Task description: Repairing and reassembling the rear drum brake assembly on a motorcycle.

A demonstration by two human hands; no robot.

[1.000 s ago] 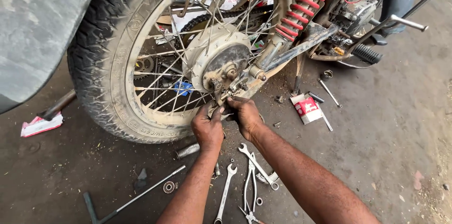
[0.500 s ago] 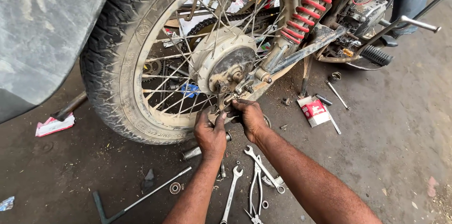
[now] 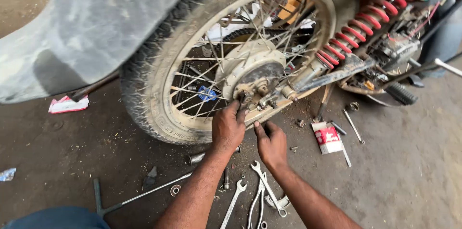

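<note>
A: Nearest the camera, a scatter of shiny steel open-ended spanners (image 3: 262, 195) lies on the dark, oily concrete floor (image 3: 409, 176), with a long grey T-handled socket wrench (image 3: 139, 195) off to the left and a small metal washer (image 3: 175, 190) just beside its shaft.

B: And right above those, both forearms come in. The left hand (image 3: 229, 128) is up at the wheel, fingers curled and fingertips (image 3: 236, 106) pressed on the small rusty axle nut fitting (image 3: 247, 97) at the hub. Whether it actually grips anything, the view does not show.

A: The right hand (image 3: 271, 143) sits just beside it, lower down, fingers bent and pointing up at the underside of the silver swingarm (image 3: 332, 72). It looks loosely closed; nothing can be made out inside it.

B: The fitting itself is at the centre of the dusty grey drum brake hub (image 3: 250, 67), inside the spoked rear motorcycle wheel with its knobbly black tyre (image 3: 144, 79).

A: To the right on the floor, a small red and white cardboard box (image 3: 327, 137), a few loose bolts near it.

B: Further back, the red coiled shock absorber spring (image 3: 365, 29) rises to the upper right, and a grey mudguard (image 3: 96, 22) fills the upper left.
</note>
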